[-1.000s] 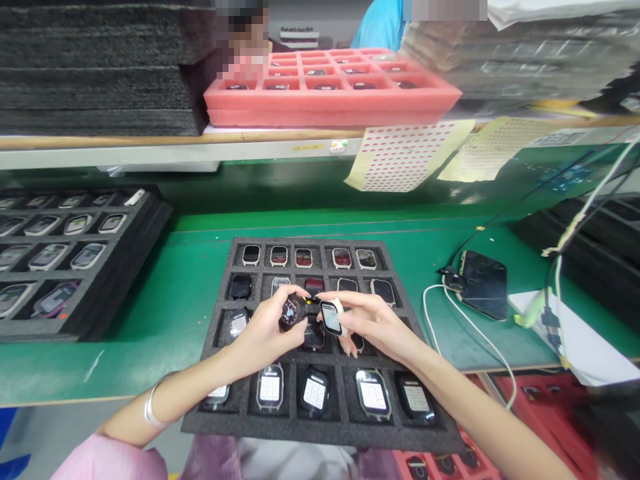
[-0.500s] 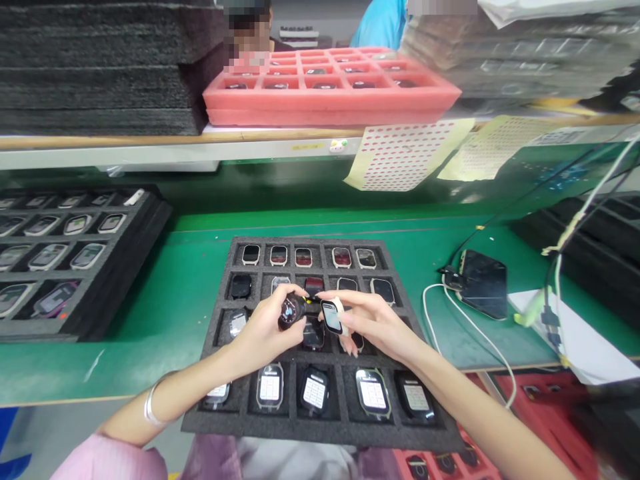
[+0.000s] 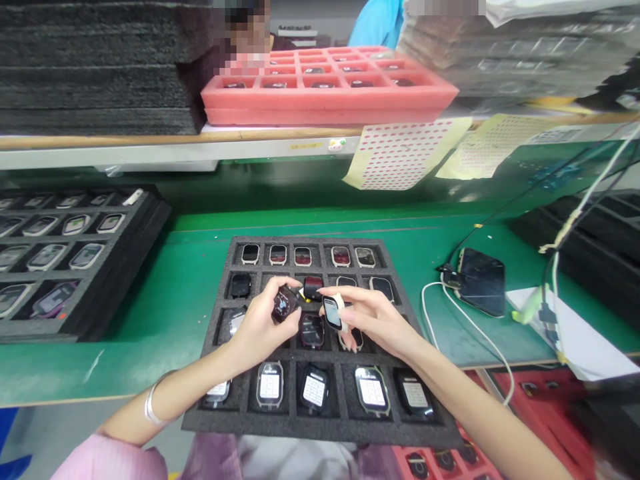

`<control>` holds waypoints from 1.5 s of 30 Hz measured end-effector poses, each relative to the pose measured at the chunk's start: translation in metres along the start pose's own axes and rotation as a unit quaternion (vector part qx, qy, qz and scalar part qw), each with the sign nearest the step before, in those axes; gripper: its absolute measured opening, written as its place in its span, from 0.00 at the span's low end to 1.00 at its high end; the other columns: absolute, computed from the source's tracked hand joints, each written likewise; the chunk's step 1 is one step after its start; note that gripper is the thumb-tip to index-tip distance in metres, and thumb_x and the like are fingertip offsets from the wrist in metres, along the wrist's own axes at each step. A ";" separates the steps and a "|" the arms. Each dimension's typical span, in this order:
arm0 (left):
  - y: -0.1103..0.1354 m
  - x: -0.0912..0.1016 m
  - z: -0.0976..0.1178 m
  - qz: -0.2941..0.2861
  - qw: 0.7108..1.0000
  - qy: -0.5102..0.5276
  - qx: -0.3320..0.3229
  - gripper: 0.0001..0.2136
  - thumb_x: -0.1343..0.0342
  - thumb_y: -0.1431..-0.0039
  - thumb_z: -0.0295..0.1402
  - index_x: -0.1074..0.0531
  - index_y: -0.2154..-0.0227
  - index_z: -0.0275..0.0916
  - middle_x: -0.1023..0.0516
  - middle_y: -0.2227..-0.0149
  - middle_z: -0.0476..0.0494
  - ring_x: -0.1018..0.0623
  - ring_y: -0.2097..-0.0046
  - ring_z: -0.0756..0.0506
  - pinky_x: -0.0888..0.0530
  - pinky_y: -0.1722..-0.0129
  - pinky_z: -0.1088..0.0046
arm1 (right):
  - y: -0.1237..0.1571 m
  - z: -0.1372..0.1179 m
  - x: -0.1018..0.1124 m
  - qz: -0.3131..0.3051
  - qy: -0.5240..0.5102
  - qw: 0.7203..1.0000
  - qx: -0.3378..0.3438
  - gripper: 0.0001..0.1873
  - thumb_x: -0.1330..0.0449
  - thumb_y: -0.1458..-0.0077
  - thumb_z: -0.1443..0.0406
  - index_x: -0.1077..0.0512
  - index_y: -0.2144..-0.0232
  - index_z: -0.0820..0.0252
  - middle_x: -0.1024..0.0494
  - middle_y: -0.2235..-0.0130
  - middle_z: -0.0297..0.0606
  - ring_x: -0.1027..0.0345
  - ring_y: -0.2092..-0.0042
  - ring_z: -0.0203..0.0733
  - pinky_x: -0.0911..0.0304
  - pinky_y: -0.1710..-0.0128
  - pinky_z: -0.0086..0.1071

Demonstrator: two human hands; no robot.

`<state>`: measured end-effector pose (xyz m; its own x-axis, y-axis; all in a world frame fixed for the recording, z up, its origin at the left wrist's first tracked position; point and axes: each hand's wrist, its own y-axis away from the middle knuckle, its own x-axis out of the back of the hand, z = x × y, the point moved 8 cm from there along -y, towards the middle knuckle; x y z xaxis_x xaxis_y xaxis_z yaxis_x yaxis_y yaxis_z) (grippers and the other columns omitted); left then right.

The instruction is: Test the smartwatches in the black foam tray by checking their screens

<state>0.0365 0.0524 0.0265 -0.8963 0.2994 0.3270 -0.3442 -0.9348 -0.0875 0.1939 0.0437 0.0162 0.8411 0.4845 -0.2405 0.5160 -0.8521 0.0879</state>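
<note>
Over the middle of a black foam tray [image 3: 320, 430], my left hand [image 3: 263, 320] is closed around a dark round-faced smartwatch [image 3: 285, 304] with a lit dial. My right hand [image 3: 383, 320] pinches a pale square smartwatch [image 3: 333, 312], its screen lit and tilted to the left. The two watches are held a short way apart. Below them, a dark square watch [image 3: 313, 331] lies in its compartment. In the nearest row, several watches such as the silver-framed one [image 3: 271, 385] show white screens with a grid. My hands cover part of the middle rows.
At left stands a foam tray stack [image 3: 120, 267] filled with watches. A phone-like black device [image 3: 483, 283] with a white cable [image 3: 480, 323] lies at right. Above, a shelf holds a pink foam tray [image 3: 330, 107]. Dotted sticker sheets [image 3: 405, 157] hang from its edge. A person in blue [image 3: 377, 23] is beyond.
My left hand has shifted slightly left with the round smartwatch, widening the gap between the watches. The round watch has turned a little. My right hand stays nearly in place.
</note>
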 end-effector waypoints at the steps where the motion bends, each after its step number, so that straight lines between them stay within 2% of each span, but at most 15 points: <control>1: 0.000 -0.001 0.000 -0.004 1.000 0.001 -0.002 0.15 0.47 0.44 0.28 0.38 0.53 0.41 0.29 0.57 0.45 0.28 0.57 0.45 0.32 0.59 0.72 | 0.000 0.000 0.000 0.003 0.002 1.000 -0.002 0.24 0.38 0.42 0.64 0.33 0.45 0.66 0.24 0.79 0.34 0.32 0.80 0.34 0.33 0.79 0.25; 3: 0.000 -0.002 0.000 -0.008 1.000 0.009 -0.004 0.15 0.47 0.44 0.27 0.37 0.54 0.41 0.30 0.56 0.45 0.28 0.55 0.44 0.31 0.58 0.71 | 0.001 0.001 0.000 0.009 0.000 1.000 -0.007 0.24 0.38 0.42 0.64 0.33 0.45 0.67 0.25 0.80 0.34 0.32 0.80 0.34 0.33 0.80 0.25; 5: 0.000 -0.004 -0.004 -0.018 0.999 0.043 0.015 0.16 0.46 0.44 0.28 0.38 0.52 0.42 0.29 0.58 0.45 0.26 0.59 0.45 0.29 0.63 0.71 | 0.001 0.001 0.000 0.019 -0.022 0.999 -0.014 0.26 0.38 0.42 0.63 0.35 0.43 0.65 0.23 0.76 0.35 0.31 0.79 0.35 0.32 0.79 0.26; 7: -0.001 -0.011 -0.009 -0.049 0.990 0.120 0.053 0.20 0.45 0.45 0.29 0.40 0.50 0.42 0.29 0.60 0.45 0.25 0.65 0.46 0.28 0.71 0.72 | 0.000 0.001 -0.002 0.024 -0.054 0.998 -0.024 0.27 0.38 0.42 0.64 0.37 0.42 0.62 0.22 0.70 0.38 0.27 0.75 0.37 0.30 0.77 0.28; 9: -0.002 -0.018 -0.013 -0.076 0.969 0.214 0.091 0.22 0.44 0.47 0.29 0.41 0.49 0.41 0.29 0.59 0.43 0.24 0.67 0.46 0.26 0.75 0.72 | -0.001 0.003 -0.004 0.020 -0.078 0.996 -0.036 0.27 0.39 0.42 0.65 0.38 0.42 0.62 0.22 0.65 0.41 0.25 0.72 0.39 0.29 0.75 0.29; 12: -0.004 -0.019 -0.014 -0.065 0.938 0.317 0.122 0.19 0.44 0.48 0.28 0.38 0.53 0.38 0.27 0.58 0.40 0.21 0.63 0.43 0.23 0.66 0.65 | -0.003 0.005 -0.005 0.012 -0.085 0.995 -0.040 0.22 0.40 0.42 0.66 0.36 0.46 0.62 0.22 0.63 0.42 0.25 0.69 0.39 0.29 0.74 0.29; 15: -0.004 -0.019 -0.014 -0.058 0.918 0.364 0.149 0.16 0.46 0.46 0.28 0.37 0.54 0.37 0.24 0.59 0.39 0.20 0.62 0.42 0.23 0.62 0.63 | -0.004 0.007 -0.002 0.025 -0.062 0.997 -0.031 0.20 0.41 0.41 0.65 0.35 0.47 0.60 0.23 0.64 0.39 0.26 0.71 0.37 0.30 0.76 0.26; 19: -0.002 -0.021 -0.013 -0.069 0.909 0.372 0.173 0.14 0.47 0.46 0.29 0.36 0.55 0.36 0.22 0.61 0.38 0.20 0.62 0.41 0.23 0.63 0.62 | -0.004 0.008 0.004 0.045 -0.003 0.999 -0.017 0.21 0.41 0.41 0.64 0.34 0.46 0.60 0.23 0.66 0.39 0.27 0.74 0.36 0.32 0.80 0.24; 25: -0.003 -0.023 -0.016 -0.073 0.913 0.366 0.165 0.15 0.47 0.47 0.28 0.35 0.55 0.37 0.22 0.61 0.39 0.20 0.62 0.42 0.23 0.63 0.63 | -0.001 0.002 0.008 0.080 0.050 0.996 -0.006 0.21 0.42 0.41 0.63 0.33 0.45 0.62 0.22 0.69 0.38 0.28 0.76 0.37 0.34 0.81 0.25; 30: -0.001 -0.026 -0.017 -0.088 0.916 0.360 0.155 0.14 0.48 0.46 0.28 0.35 0.55 0.38 0.22 0.61 0.40 0.20 0.61 0.42 0.23 0.62 0.62 | -0.001 0.001 0.008 0.079 0.055 0.995 -0.009 0.23 0.41 0.42 0.63 0.34 0.44 0.62 0.22 0.70 0.39 0.28 0.76 0.37 0.34 0.81 0.25; 35: -0.001 -0.027 -0.017 -0.096 0.917 0.357 0.149 0.13 0.48 0.44 0.28 0.35 0.55 0.38 0.23 0.60 0.40 0.20 0.61 0.43 0.23 0.62 0.63 | 0.000 0.002 0.009 0.092 0.056 0.994 -0.012 0.24 0.39 0.43 0.62 0.33 0.45 0.62 0.21 0.65 0.41 0.28 0.77 0.36 0.34 0.82 0.25; 39: -0.001 -0.027 -0.015 -0.104 0.919 0.351 0.144 0.12 0.48 0.44 0.27 0.36 0.56 0.38 0.23 0.60 0.41 0.21 0.60 0.43 0.22 0.62 0.63 | 0.001 0.000 0.009 0.100 0.075 0.992 -0.003 0.23 0.37 0.44 0.63 0.32 0.47 0.62 0.22 0.67 0.39 0.29 0.78 0.34 0.35 0.82 0.24; 45: -0.001 -0.026 -0.013 -0.103 0.915 0.360 0.149 0.11 0.45 0.45 0.28 0.36 0.58 0.38 0.23 0.64 0.43 0.20 0.62 0.44 0.22 0.62 0.63 | 0.012 -0.006 -0.001 0.053 0.100 0.994 0.000 0.39 0.34 0.48 0.66 0.45 0.38 0.58 0.23 0.63 0.39 0.26 0.68 0.40 0.27 0.74 0.30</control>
<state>0.0566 0.0483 0.0064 -0.8097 0.4232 -0.4065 -0.5316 -0.8224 0.2027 0.2001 0.0340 0.0235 0.9060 0.4220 -0.0327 0.4231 -0.9003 0.1023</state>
